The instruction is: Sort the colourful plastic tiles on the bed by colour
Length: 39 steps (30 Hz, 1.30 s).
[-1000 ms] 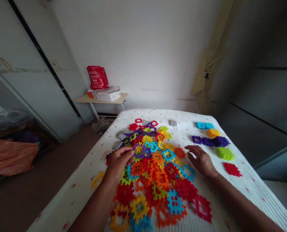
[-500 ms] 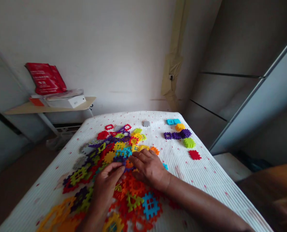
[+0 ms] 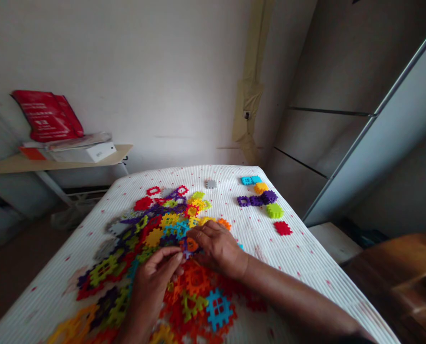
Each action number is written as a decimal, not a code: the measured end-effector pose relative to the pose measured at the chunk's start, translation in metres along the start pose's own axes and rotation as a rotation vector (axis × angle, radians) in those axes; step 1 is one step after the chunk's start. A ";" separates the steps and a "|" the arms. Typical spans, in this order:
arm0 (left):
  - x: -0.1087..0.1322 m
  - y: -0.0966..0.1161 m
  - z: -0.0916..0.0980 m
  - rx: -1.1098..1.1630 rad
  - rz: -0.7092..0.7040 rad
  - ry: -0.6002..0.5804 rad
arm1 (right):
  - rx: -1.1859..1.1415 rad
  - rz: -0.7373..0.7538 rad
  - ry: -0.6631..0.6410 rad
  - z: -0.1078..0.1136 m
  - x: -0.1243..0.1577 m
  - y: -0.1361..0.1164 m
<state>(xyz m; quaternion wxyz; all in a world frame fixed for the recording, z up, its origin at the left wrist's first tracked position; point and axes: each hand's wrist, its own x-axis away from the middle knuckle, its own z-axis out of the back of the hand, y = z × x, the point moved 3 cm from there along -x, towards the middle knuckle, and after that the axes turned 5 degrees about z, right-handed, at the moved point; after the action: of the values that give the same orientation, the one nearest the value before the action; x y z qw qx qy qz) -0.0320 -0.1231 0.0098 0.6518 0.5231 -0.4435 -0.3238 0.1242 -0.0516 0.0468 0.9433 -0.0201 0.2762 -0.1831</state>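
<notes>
A purple notched building tile (image 3: 188,254) shows between my two hands, above the pile, with an orange tile (image 3: 192,244) against it or just behind it. My left hand (image 3: 155,272) pinches the purple tile's left edge between thumb and forefinger. My right hand (image 3: 215,248) curls over its right side, and the fingertips are partly hidden. Around both hands spreads a heap of interlocking plastic tiles. A blue window tile (image 3: 219,309) lies close in front of my right wrist, and a yellow tile (image 3: 154,237) rests beyond my left hand.
At the right of the white bedspread (image 3: 299,267) lie a row of purple tiles (image 3: 256,199), blue tiles (image 3: 250,180), a green tile (image 3: 275,210) and a red tile (image 3: 282,228). A grey tile (image 3: 210,184) sits farther back. A side table (image 3: 116,156) holds boxes and a red bag (image 3: 48,114).
The view has turned slightly to the right, so the bed and tiles appear farther left. Both hands stay around the purple tile with only small finger movement.
</notes>
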 end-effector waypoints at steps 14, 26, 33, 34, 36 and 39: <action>-0.005 -0.004 0.004 -0.041 0.001 0.005 | 0.208 -0.486 -0.394 0.046 0.043 0.214; -0.004 -0.002 0.003 -0.039 0.008 0.009 | 0.281 -0.492 -0.527 0.033 0.037 0.226; -0.004 -0.001 0.003 -0.018 -0.004 0.001 | 0.305 -0.502 -0.552 0.032 0.036 0.226; -0.004 -0.001 0.003 -0.014 -0.006 -0.004 | 0.311 -0.505 -0.554 0.031 0.036 0.226; -0.003 0.000 0.002 -0.003 -0.008 -0.008 | 0.327 -0.508 -0.558 0.030 0.037 0.227; -0.002 0.000 0.000 0.028 -0.013 -0.005 | 0.351 -0.493 -0.577 0.025 0.040 0.230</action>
<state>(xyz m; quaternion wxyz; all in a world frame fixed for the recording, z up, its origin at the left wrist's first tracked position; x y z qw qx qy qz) -0.0324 -0.1212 0.0094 0.6411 0.5344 -0.4461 -0.3231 0.2455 0.1475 0.0158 0.8991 0.0249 -0.0477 -0.4345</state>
